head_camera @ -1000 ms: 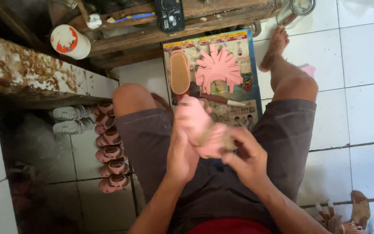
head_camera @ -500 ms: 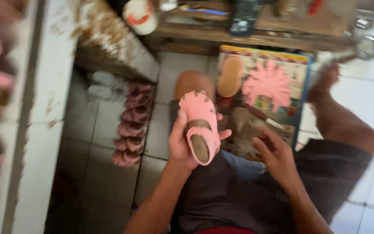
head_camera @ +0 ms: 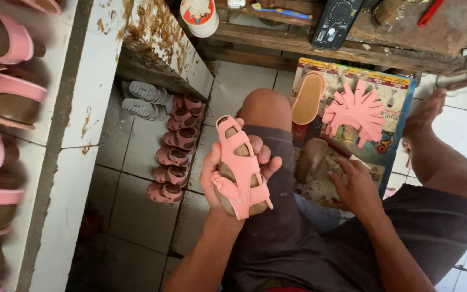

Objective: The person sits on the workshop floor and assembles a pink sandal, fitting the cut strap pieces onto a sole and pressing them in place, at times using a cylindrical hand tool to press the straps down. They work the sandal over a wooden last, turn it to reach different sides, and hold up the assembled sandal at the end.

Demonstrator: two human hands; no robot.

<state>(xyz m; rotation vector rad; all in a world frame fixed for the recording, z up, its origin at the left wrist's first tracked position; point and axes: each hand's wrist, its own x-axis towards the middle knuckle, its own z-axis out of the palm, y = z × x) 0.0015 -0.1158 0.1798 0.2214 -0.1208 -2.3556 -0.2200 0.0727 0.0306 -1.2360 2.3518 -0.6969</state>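
While the head view looks down, the left hand (head_camera: pixel 228 173) wraps its fingers around a pink sandal (head_camera: pixel 240 168), straps fitted over the brown sole, so that piece looks assembled. Right of it, the right hand (head_camera: pixel 355 186) lies spread on the printed board (head_camera: pixel 401 108), touching a bare sole (head_camera: pixel 310 158). Beyond lie another sole (head_camera: pixel 307 98) and a pink cut upper (head_camera: pixel 355 111), unjoined. Finished sandals (head_camera: pixel 171 146) line the floor to the left.

pink sandal (head_camera: pixel 240 167), tan sole (head_camera: pixel 307 98), white floor tiles (head_camera: pixel 136 211)
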